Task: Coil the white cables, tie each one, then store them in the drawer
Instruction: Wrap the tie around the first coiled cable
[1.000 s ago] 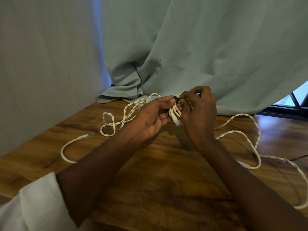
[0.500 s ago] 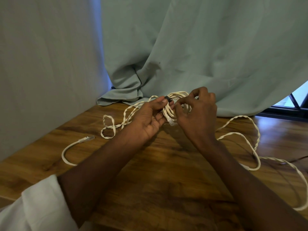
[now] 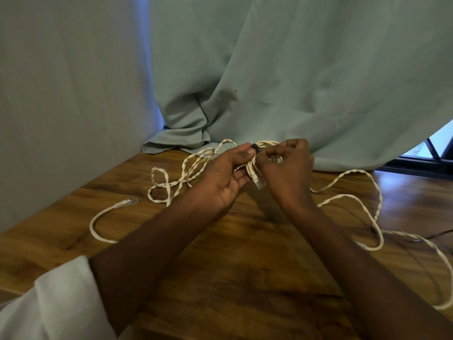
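White cable bundle (image 3: 255, 165) was held above the wooden counter (image 3: 220, 266), strands running roughly upright, plug end (image 3: 259, 184) pointing down. Left hand (image 3: 225, 177) fingers pinched it by a small black tie (image 3: 256, 148); right hand (image 3: 289, 168) fingers curled onto the strands. Step looked like tying; next likely cinching the tie, with loose cable (image 3: 355, 195) left to coil

Both forearms outstretched, left hand (image 3: 224, 176) and right hand (image 3: 286, 168) close together, fingers (image 3: 247, 151) curled.

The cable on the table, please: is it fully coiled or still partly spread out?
Partly spread: a small bundle sits between both hands, while loose cable trails across the table.
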A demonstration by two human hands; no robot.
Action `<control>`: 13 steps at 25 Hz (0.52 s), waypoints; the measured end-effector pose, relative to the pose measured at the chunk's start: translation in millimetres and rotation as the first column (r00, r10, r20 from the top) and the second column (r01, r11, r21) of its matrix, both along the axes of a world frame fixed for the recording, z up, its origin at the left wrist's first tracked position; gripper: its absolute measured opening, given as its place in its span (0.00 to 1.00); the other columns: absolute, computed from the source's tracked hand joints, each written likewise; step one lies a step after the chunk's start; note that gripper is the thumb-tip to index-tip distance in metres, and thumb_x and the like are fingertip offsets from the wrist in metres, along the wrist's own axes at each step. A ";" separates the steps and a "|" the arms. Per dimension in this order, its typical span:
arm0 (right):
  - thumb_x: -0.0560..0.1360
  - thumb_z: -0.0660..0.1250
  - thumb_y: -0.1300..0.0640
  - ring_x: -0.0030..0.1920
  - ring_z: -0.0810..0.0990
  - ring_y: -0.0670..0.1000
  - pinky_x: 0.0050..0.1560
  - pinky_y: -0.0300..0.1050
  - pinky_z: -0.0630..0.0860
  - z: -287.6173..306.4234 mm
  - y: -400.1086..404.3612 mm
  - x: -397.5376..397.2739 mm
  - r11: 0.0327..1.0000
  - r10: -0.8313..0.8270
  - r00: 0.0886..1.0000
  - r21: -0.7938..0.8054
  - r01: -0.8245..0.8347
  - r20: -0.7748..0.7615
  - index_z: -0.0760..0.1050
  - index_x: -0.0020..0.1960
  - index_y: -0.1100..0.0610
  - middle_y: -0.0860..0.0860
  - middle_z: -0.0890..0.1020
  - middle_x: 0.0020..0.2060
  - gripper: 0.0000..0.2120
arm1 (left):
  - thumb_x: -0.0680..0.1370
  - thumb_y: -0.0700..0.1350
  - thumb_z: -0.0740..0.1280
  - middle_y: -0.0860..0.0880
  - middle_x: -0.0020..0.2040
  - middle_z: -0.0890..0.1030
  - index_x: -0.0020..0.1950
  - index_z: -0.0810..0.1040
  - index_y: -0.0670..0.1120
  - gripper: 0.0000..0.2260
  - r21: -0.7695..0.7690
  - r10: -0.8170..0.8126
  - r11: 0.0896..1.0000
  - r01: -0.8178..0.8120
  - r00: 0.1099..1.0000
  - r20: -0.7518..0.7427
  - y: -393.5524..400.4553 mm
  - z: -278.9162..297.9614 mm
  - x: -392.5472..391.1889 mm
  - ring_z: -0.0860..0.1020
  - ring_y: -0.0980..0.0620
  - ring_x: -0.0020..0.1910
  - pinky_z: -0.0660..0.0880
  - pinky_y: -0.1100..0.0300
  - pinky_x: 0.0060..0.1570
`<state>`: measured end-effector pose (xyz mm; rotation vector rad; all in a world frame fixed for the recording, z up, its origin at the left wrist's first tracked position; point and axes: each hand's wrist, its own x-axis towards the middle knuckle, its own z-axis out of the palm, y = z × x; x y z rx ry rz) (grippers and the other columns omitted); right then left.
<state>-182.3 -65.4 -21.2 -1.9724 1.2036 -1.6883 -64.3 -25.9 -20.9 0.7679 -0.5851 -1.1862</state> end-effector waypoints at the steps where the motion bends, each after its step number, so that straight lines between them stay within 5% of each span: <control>1: 0.73 0.75 0.54 0.59 0.73 0.52 0.52 0.40 0.68 -1.6 -0.3 -1.1 0.998 -0.017 0.999 -0.059 0.014 -0.049 0.85 0.40 0.48 0.48 0.74 0.55 0.04 | 0.79 0.32 0.69 0.44 0.50 0.87 0.56 0.83 0.43 0.09 -0.002 0.004 1.000 -0.004 1.000 -0.004 -0.5 -0.1 0.2 0.86 0.48 0.46 0.84 0.55 0.49; 4: 0.75 0.74 0.53 0.58 0.69 0.50 0.48 0.35 0.65 -5.7 -1.6 -4.4 0.968 0.059 0.978 -0.227 -0.104 -0.198 0.87 0.47 0.52 0.48 0.72 0.57 0.04 | 0.80 0.30 0.67 0.43 0.50 0.86 0.60 0.82 0.40 0.11 -0.009 0.022 1.000 -0.022 1.000 -0.019 -2.4 0.5 5.7 0.85 0.47 0.47 0.85 0.56 0.46; 8: 0.76 0.75 0.55 0.56 0.70 0.49 0.49 0.29 0.65 -6.9 -6.9 -11.4 0.938 0.181 0.934 -0.232 -0.258 -0.307 0.85 0.44 0.50 0.46 0.71 0.58 0.02 | 0.80 0.29 0.65 0.38 0.57 0.84 0.63 0.80 0.38 0.13 0.027 0.003 1.000 -0.002 1.000 -0.020 -5.4 -2.9 10.3 0.83 0.41 0.57 0.83 0.51 0.55; 13: 0.77 0.73 0.56 0.56 0.76 0.50 0.52 0.41 0.74 -7.5 -17.4 -13.0 0.935 0.237 0.934 -0.199 -0.294 -0.268 0.85 0.48 0.53 0.48 0.74 0.55 0.03 | 0.79 0.28 0.67 0.43 0.44 0.88 0.56 0.82 0.40 0.11 0.002 0.035 0.999 -0.035 0.999 0.027 -11.2 -4.0 14.0 0.87 0.48 0.43 0.85 0.54 0.45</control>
